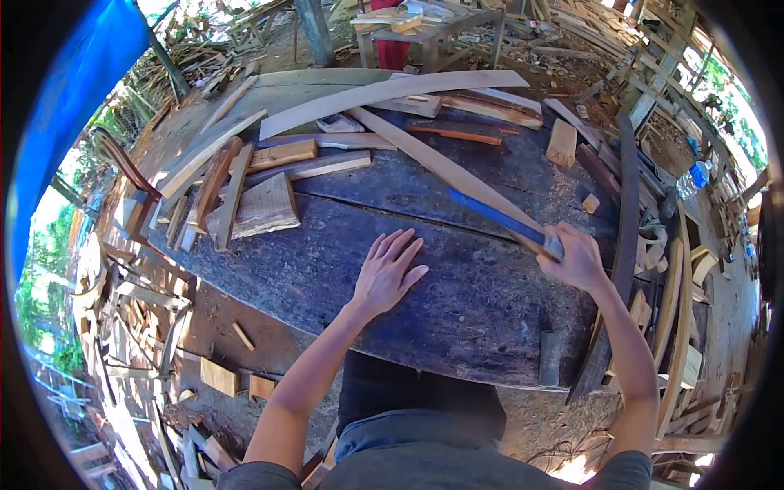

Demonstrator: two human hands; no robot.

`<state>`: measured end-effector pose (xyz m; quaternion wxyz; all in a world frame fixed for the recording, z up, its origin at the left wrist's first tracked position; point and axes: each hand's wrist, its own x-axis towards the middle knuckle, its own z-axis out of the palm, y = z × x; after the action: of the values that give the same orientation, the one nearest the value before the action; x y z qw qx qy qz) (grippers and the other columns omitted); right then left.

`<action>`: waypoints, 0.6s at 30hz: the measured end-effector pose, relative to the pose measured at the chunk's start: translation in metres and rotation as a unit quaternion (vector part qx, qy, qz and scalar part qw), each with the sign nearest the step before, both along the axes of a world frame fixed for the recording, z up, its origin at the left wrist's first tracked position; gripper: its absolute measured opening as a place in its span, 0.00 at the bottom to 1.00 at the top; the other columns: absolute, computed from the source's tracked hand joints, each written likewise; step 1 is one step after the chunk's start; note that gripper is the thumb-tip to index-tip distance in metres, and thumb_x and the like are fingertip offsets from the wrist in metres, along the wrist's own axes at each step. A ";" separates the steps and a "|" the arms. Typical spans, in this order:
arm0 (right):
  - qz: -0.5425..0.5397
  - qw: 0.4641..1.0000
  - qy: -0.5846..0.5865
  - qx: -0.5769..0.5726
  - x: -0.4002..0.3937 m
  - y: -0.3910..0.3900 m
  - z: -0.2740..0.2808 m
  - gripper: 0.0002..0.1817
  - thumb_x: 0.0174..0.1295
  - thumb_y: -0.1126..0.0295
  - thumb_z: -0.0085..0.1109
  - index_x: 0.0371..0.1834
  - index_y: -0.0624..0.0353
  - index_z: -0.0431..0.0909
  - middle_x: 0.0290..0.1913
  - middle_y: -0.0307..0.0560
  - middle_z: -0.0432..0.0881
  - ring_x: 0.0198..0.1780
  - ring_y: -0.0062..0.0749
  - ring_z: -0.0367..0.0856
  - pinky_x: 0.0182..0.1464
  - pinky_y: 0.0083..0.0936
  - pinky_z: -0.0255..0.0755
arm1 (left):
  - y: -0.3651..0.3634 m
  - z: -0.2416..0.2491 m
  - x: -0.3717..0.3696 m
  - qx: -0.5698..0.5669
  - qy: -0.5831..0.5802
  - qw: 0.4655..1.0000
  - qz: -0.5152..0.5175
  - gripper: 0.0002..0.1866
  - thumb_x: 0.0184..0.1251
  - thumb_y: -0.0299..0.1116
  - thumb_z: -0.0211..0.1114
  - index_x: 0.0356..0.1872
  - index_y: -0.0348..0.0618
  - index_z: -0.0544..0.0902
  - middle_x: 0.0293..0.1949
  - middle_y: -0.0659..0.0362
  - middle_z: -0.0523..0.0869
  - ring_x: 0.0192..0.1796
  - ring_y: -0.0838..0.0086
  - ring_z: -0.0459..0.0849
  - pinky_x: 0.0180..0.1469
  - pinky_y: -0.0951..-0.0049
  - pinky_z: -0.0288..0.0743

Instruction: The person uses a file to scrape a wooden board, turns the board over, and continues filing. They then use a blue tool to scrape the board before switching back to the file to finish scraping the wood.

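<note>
My left hand lies palm down on the dark, worn wooden tabletop, fingers stretched out and holding nothing. On the right, my right hand is closed round the near end of a long, thin wooden strip. That strip slants away to the upper left, where its far end meets a curved pale plank. Along its lower edge, close to my fingers, runs a narrow bright blue band. The palm side of the right hand is hidden.
Cut wood pieces and a thick offcut lie at the table's left. A wood block, a small cube and a long dark curved timber are at the right. Scrap wood covers the ground; a plastic bottle stands far right.
</note>
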<state>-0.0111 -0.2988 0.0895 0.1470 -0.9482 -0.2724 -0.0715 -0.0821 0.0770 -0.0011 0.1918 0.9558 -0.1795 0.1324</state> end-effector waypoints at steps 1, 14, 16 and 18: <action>0.000 1.000 0.004 -0.001 0.007 0.007 -0.007 0.28 0.50 0.57 0.71 0.53 0.59 0.82 0.43 0.47 0.83 0.40 0.49 0.87 0.44 0.41 0.83 | -0.001 0.000 0.000 0.003 -0.002 1.000 0.001 0.29 0.80 0.54 0.53 0.72 0.46 0.74 0.74 0.52 0.70 0.78 0.56 0.65 0.81 0.52 0.52; -0.086 0.986 -0.069 -0.125 0.112 0.006 -0.019 0.34 0.58 0.57 0.69 0.69 0.53 0.75 0.55 0.45 0.82 0.46 0.49 0.88 0.52 0.45 0.82 | -0.002 0.001 0.001 0.005 -0.007 1.000 0.003 0.28 0.79 0.52 0.56 0.70 0.46 0.75 0.74 0.52 0.71 0.77 0.56 0.66 0.80 0.51 0.55; -0.078 0.982 -0.073 -0.153 0.122 0.004 -0.023 0.34 0.59 0.57 0.69 0.70 0.54 0.74 0.55 0.45 0.81 0.46 0.49 0.88 0.51 0.46 0.82 | -0.003 0.004 0.000 0.004 -0.010 1.000 0.005 0.28 0.79 0.52 0.57 0.70 0.46 0.76 0.73 0.52 0.72 0.76 0.56 0.67 0.80 0.50 0.55; -0.074 0.978 -0.081 -0.180 0.124 0.003 -0.029 0.35 0.59 0.57 0.69 0.70 0.54 0.73 0.54 0.45 0.81 0.46 0.49 0.87 0.50 0.47 0.82 | -0.003 0.005 -0.001 0.000 -0.009 1.000 0.003 0.28 0.78 0.52 0.57 0.69 0.46 0.76 0.73 0.52 0.72 0.76 0.55 0.67 0.80 0.50 0.56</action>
<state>0.1130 -0.2955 0.0601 -0.0546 -0.9677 -0.2212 -0.1079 -0.0829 0.0736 0.0041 0.1901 0.9549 -0.1788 0.1416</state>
